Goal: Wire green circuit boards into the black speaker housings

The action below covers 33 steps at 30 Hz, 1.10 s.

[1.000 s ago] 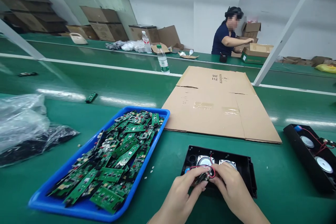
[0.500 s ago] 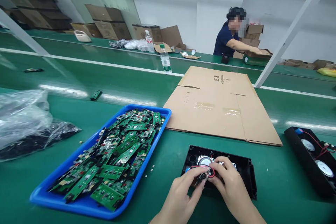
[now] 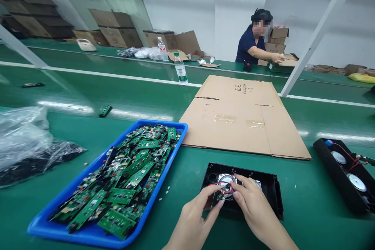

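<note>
A black speaker housing [image 3: 271,191] lies on the green bench, with round silver speakers and red wires inside. Over its left part, my left hand [image 3: 195,213] pinches a small circuit board [image 3: 217,198] between thumb and fingers. My right hand [image 3: 256,207] is closed at the red wires [image 3: 231,183] beside the board's connector end; the fingertips of both hands nearly meet. To the left stands a blue tray [image 3: 158,199] heaped with green circuit boards [image 3: 117,195].
Flattened cardboard [image 3: 240,125] lies behind the housing. A second speaker housing [image 3: 336,175] is at the right. Plastic bags [image 3: 26,136] lie at the left. A bottle [image 3: 180,68] stands farther back. Across the bench, a person [image 3: 253,43] reaches toward a box [image 3: 283,64].
My right fingers have shifted slightly at the wires, and the board has tilted a little in my left hand. The person's hand has drawn back over the box. The view has shifted slightly.
</note>
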### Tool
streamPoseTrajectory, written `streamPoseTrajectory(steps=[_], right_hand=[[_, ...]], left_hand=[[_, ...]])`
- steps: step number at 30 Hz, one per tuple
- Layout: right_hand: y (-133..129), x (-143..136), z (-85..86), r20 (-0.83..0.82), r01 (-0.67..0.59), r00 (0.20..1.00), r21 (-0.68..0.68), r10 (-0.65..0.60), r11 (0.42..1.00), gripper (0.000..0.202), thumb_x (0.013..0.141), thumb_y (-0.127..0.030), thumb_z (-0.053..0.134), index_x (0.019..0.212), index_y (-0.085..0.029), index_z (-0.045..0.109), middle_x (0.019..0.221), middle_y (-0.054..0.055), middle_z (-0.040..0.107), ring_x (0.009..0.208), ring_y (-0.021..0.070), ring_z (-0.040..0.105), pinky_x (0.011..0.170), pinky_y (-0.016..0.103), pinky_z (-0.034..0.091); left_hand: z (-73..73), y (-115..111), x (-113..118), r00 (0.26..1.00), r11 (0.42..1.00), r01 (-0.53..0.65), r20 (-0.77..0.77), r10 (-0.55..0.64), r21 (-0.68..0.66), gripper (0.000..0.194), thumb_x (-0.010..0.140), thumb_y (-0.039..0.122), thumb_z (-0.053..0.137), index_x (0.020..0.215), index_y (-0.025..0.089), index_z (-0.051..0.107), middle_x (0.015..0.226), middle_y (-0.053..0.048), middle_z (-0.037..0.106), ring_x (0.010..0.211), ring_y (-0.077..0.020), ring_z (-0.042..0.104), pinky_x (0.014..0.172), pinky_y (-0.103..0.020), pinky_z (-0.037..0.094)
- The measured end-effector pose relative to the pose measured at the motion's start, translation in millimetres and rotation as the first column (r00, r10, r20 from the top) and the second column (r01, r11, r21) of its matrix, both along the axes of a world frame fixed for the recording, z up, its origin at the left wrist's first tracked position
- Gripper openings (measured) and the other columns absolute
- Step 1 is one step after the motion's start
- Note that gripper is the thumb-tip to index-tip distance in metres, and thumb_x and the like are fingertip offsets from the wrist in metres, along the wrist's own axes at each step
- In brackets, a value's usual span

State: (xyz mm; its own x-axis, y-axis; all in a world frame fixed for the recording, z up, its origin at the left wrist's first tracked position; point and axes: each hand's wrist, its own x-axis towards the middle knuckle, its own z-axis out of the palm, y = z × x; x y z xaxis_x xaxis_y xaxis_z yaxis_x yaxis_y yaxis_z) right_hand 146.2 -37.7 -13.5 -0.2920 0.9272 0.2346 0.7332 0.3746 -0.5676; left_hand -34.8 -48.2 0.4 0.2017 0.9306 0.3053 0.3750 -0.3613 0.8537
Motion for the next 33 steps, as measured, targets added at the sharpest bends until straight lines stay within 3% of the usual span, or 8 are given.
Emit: streamPoseTrajectory(steps=[2, 5, 9, 11, 13, 18, 22, 33], right_hand=[[-0.3, -1.8, -1.7, -0.048, 0.027, 0.998, -0.017, -0.027, 0.999, 0.041, 0.098, -0.037, 0.030, 0.108, -0.020, 0.066, 0.114, 0.011, 0.063, 0.105, 0.0269, 0.058, 0.086, 0.045, 0.050], [2.3, 1.9, 0.0, -0.251, 0.074, 0.962, -0.131, -0.106, 0.989, 0.035, 0.096, -0.038, 0.035, 0.095, -0.019, 0.065, 0.094, 0.008, 0.067, 0.083, 0.0203, 0.062, 0.071, 0.033, 0.053], [6.2, 11.3, 5.2, -0.490, 0.157, 0.817, -0.316, -0.302, 0.936, 0.030, 0.087, -0.047, 0.050, 0.092, -0.018, 0.054, 0.072, 0.004, 0.064, 0.062, 0.0156, 0.059, 0.053, 0.024, 0.047], [5.9, 13.4, 8.0, -0.530, 0.148, 0.783, -0.349, -0.325, 0.925, 0.032, 0.085, -0.048, 0.053, 0.093, -0.018, 0.054, 0.071, 0.004, 0.065, 0.064, 0.0158, 0.060, 0.055, 0.024, 0.047], [4.0, 13.5, 11.2, -0.518, 0.112, 0.806, -0.343, -0.287, 0.933, 0.028, 0.086, -0.045, 0.053, 0.090, -0.018, 0.058, 0.074, 0.004, 0.065, 0.064, 0.0153, 0.059, 0.055, 0.024, 0.047], [-1.4, 8.6, 14.2, -0.342, 0.038, 0.938, -0.057, -0.055, 0.998, 0.021, 0.091, -0.028, 0.047, 0.083, -0.020, 0.064, 0.075, 0.003, 0.063, 0.067, 0.0153, 0.058, 0.057, 0.025, 0.048], [-2.9, 3.5, 8.4, -0.147, 0.024, 0.989, 0.195, 0.005, 0.980, 0.023, 0.094, -0.021, 0.040, 0.082, -0.018, 0.059, 0.069, 0.002, 0.059, 0.063, 0.0146, 0.054, 0.057, 0.027, 0.046], [-3.1, 0.8, 5.7, 0.038, -0.033, 0.999, 0.371, 0.021, 0.928, 0.025, 0.093, -0.013, 0.038, 0.078, -0.016, 0.057, 0.065, 0.002, 0.055, 0.060, 0.0143, 0.047, 0.056, 0.028, 0.037]], left_hand=[[0.6, 0.2, -0.8, 1.000, 1.000, -0.007, -0.022, 0.007, -0.001, 0.022, 0.088, 0.019, 0.054, 0.108, 0.028, 0.057, 0.099, 0.001, 0.072, 0.079, -0.0144, 0.071, 0.069, -0.018, 0.057], [2.4, 1.4, -0.6, 0.999, 0.998, -0.044, -0.027, 0.043, -0.042, 0.019, 0.087, 0.022, 0.053, 0.104, 0.027, 0.058, 0.094, 0.001, 0.073, 0.070, -0.0155, 0.072, 0.065, -0.020, 0.059], [2.4, 5.7, 4.2, 0.995, 0.991, -0.092, 0.027, 0.095, -0.096, 0.015, 0.084, 0.024, 0.055, 0.098, 0.025, 0.060, 0.084, 0.001, 0.074, 0.066, -0.0169, 0.072, 0.059, -0.021, 0.060], [0.6, 7.8, 7.2, 0.991, 0.988, -0.114, 0.063, 0.121, -0.101, 0.015, 0.083, 0.023, 0.056, 0.097, 0.025, 0.060, 0.082, 0.002, 0.074, 0.066, -0.0168, 0.072, 0.058, -0.020, 0.059], [-1.5, 9.1, 9.8, 0.983, 0.986, -0.132, 0.115, 0.143, -0.100, 0.016, 0.082, 0.023, 0.057, 0.097, 0.026, 0.059, 0.080, 0.002, 0.074, 0.066, -0.0163, 0.072, 0.057, -0.019, 0.059], [-2.6, 7.2, 16.0, 0.984, 0.976, -0.071, 0.146, 0.102, -0.204, 0.017, 0.083, 0.021, 0.056, 0.099, 0.024, 0.058, 0.088, 0.000, 0.074, 0.076, -0.0180, 0.072, 0.065, -0.024, 0.061], [-3.3, 3.8, 20.8, 0.984, 0.984, -0.078, 0.147, 0.101, -0.159, 0.017, 0.083, 0.020, 0.057, 0.100, 0.023, 0.057, 0.090, 0.000, 0.073, 0.077, -0.0172, 0.072, 0.068, -0.025, 0.060], [-5.0, 4.4, 22.6, 0.987, 0.997, -0.036, 0.151, 0.047, -0.075, 0.020, 0.084, 0.016, 0.056, 0.101, 0.023, 0.060, 0.091, -0.001, 0.072, 0.077, -0.0156, 0.071, 0.067, -0.020, 0.059]])
